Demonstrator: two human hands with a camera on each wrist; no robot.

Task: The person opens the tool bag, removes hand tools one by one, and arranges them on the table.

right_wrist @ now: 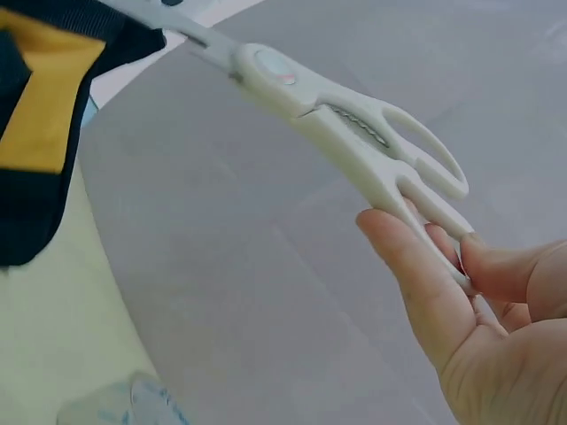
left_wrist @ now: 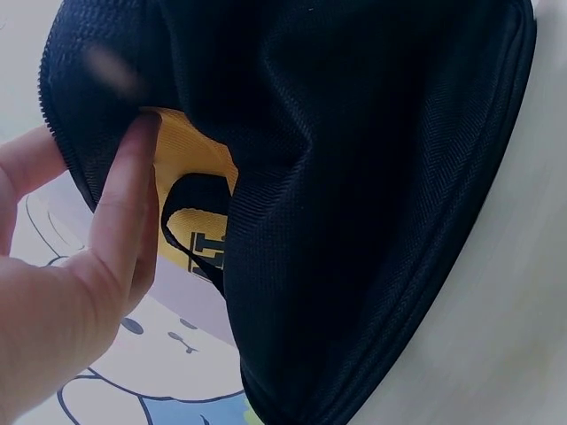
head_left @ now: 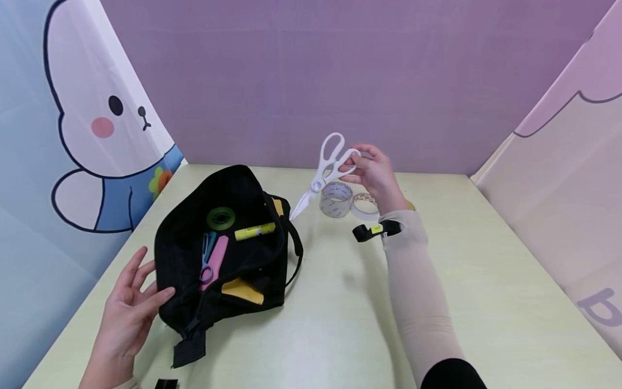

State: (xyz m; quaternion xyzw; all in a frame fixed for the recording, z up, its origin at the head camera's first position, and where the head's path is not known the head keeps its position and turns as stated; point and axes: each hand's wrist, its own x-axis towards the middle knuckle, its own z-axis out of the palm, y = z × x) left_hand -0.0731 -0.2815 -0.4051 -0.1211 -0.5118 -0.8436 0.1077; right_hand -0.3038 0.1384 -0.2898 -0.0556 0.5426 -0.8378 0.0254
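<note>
A black zippered bag (head_left: 170,248) stands with its mouth spread open. My left hand (head_left: 131,308) pinches its left edge between thumb and fingers; the left wrist view shows the zipper edge (left_wrist: 66,168) there. Out past the bag's right side, my right hand (head_left: 374,170) holds white scissors (head_left: 317,185) by one handle loop. Their blades point down and left, tip close beside the bag. Inside lie a green tape roll (head_left: 221,218), a yellow glue stick (head_left: 255,231), a pink flat piece (head_left: 218,258) and small blue scissors (head_left: 206,267).
Behind the right hand, a wide clear tape roll (head_left: 336,200) and a narrower tape roll (head_left: 363,206) sit on the pale table (head_left: 330,324). A strap loop (head_left: 297,243) hangs from the bag's right side. A purple backdrop (head_left: 311,75) rises behind the table.
</note>
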